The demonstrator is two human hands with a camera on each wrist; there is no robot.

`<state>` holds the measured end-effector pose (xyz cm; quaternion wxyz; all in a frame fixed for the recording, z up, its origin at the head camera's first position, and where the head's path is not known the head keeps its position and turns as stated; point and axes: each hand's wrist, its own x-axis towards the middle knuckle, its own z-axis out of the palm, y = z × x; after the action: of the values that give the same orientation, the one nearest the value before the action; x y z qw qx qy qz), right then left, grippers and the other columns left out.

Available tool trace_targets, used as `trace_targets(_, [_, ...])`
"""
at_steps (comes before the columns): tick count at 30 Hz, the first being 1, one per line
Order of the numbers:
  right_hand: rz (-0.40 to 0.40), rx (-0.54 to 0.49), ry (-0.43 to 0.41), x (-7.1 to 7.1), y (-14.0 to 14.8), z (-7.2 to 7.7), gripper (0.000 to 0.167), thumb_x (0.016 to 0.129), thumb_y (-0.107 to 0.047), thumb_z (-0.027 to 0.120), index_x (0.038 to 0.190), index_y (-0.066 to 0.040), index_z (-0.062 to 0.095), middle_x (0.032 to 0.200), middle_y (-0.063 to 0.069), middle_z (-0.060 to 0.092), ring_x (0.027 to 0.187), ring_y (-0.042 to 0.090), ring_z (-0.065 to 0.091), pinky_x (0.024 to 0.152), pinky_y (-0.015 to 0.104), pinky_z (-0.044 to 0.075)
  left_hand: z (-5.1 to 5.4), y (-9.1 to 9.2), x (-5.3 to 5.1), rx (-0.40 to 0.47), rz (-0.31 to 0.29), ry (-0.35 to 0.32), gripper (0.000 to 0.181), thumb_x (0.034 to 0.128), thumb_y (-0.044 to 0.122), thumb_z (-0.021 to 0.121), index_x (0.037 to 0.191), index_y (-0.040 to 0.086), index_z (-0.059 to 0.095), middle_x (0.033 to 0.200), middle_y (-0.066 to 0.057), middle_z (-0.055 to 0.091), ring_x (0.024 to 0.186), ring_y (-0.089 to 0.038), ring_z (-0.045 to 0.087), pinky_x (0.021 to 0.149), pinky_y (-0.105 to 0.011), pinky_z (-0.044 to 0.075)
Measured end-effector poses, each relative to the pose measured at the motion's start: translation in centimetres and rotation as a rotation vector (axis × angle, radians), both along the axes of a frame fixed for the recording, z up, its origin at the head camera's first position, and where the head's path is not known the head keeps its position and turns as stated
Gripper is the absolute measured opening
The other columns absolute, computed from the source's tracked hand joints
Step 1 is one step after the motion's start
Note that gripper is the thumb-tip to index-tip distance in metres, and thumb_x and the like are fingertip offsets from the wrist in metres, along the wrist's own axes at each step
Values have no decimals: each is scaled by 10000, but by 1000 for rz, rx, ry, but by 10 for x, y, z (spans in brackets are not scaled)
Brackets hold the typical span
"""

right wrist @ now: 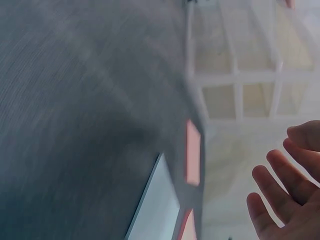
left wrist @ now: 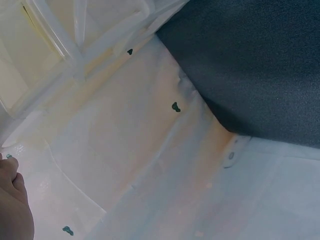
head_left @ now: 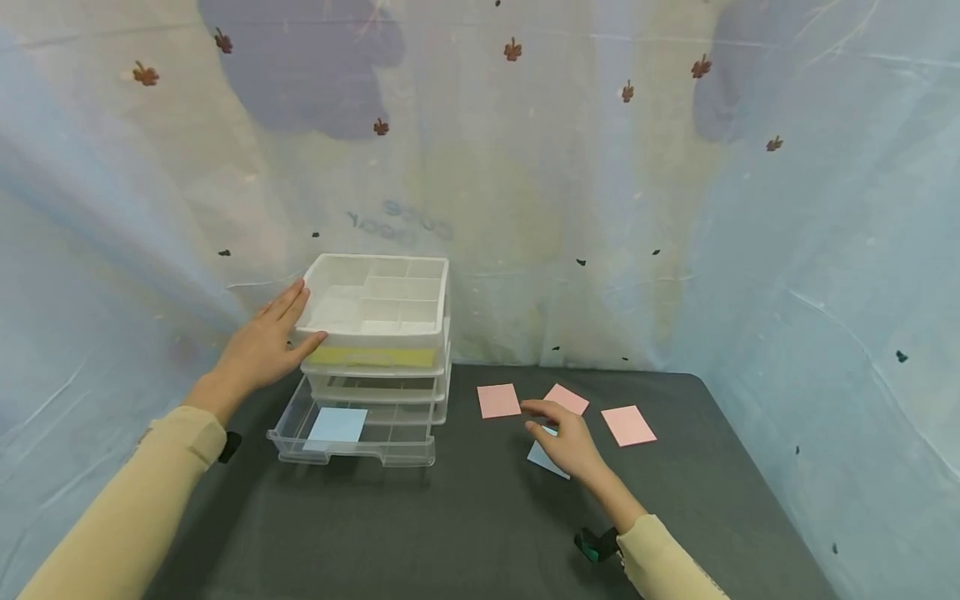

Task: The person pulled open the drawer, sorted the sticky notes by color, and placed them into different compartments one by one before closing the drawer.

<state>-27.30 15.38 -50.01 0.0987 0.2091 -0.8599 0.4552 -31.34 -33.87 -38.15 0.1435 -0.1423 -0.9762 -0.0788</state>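
A white plastic drawer unit (head_left: 372, 340) with a compartmented top stands on the table at the left. My left hand (head_left: 262, 346) rests against its upper left side, fingers extended. The clear bottom drawer (head_left: 408, 450) is pulled out, and a light blue sticky note pad (head_left: 337, 425) lies in it. Yellow shows in a higher drawer (head_left: 371, 357). My right hand (head_left: 572, 443) hovers over another light blue sticky note pad (head_left: 546, 463), partly covering it in the head view. In the right wrist view the right hand's fingers (right wrist: 290, 182) are loosely bent and hold nothing.
Three pink sticky note pads, a left one (head_left: 498, 401), a middle one (head_left: 567, 399) and a right one (head_left: 628, 426), lie on the dark table (head_left: 420, 533). A patterned pale curtain (head_left: 555, 183) hangs behind and along both sides of the table.
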Motion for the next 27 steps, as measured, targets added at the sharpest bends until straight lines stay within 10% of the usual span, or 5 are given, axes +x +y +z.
trace_targets(27, [-50, 495, 30, -14, 63, -30, 338, 887, -64, 788, 1217, -14, 736, 1235, 148, 708, 1149, 365, 681, 991, 575, 548, 0, 1, 0, -3, 12, -5, 916, 1064, 577, 483, 1677, 79, 19, 1752, -93, -41, 1556, -466, 165, 1251, -647, 164])
